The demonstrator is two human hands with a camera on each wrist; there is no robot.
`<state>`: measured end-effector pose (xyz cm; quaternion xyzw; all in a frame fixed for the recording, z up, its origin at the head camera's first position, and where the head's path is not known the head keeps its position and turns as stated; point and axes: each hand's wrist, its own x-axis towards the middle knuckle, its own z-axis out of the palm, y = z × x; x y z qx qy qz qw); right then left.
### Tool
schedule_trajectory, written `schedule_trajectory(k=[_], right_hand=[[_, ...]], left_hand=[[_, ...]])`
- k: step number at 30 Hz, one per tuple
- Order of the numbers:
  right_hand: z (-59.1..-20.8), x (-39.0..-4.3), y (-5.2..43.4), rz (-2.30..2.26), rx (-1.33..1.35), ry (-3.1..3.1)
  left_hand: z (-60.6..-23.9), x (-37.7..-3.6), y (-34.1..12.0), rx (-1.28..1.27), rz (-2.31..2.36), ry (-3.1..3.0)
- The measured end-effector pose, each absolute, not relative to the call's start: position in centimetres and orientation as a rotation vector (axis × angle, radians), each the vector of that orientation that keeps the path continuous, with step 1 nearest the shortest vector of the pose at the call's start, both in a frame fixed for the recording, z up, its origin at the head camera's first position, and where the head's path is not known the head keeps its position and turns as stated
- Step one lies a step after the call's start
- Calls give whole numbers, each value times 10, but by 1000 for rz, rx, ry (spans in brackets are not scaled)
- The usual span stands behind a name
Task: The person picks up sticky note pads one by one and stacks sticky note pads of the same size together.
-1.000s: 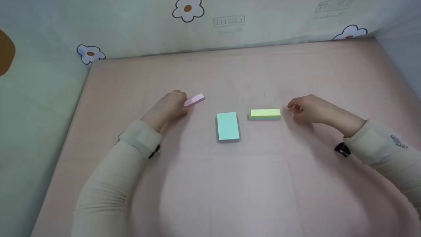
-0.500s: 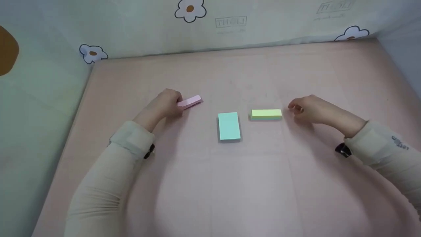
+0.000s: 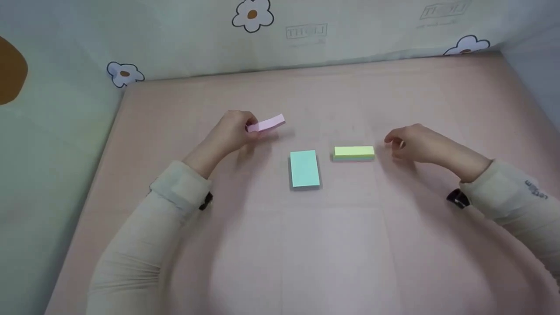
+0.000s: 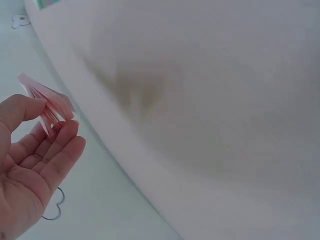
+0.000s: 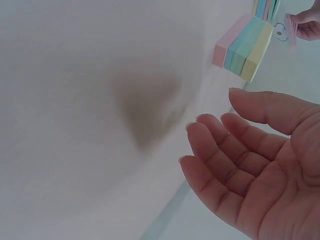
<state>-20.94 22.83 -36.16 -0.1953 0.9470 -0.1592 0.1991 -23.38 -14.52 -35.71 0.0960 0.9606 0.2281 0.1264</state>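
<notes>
Pink pad of sticky notes point(image 3: 267, 124) pinched by one end between thumb and fingertips of the left hand point(image 3: 232, 131), lifted clear of the pink table point(image 3: 306, 245), up and left of the blue-green pad point(image 3: 304, 169). Judging by this: pick-up step done, carry in hand. Next move likely calls for a steady pinch, the pad kept level, and a clean set-down spot; where exactly, not possible to tell.

In the left wrist view, pink pad point(image 4: 47, 102) slim and oblong, its sheets fanning slightly at the free end, so liable to flex or splay if squeezed at the tip alone.

Right hand point(image 3: 413, 142) loose, fingers relaxed and gently curved, holding nothing, just right of the yellow-topped pad point(image 3: 353, 152), itself just right of the blue-green pad. Right wrist view: palm point(image 5: 270, 170) bare, yellow-topped pad point(image 5: 245, 47) showing pink, blue and yellow layers edge-on.
</notes>
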Motion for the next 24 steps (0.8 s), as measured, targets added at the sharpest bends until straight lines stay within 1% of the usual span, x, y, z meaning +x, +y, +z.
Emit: schedule_trajectory(k=[11, 20, 24], right_hand=[[-358, -208, 226, -474, -530, 2656], [-358, -208, 227, -467, -524, 2663], [-359, -209, 228, -477, -548, 2669]], left_hand=[[-344, -215, -102, 467, 717, 2801], [-338, -184, -57, 758, 685, 2746], [-339, -172, -37, 843, 611, 2694]])
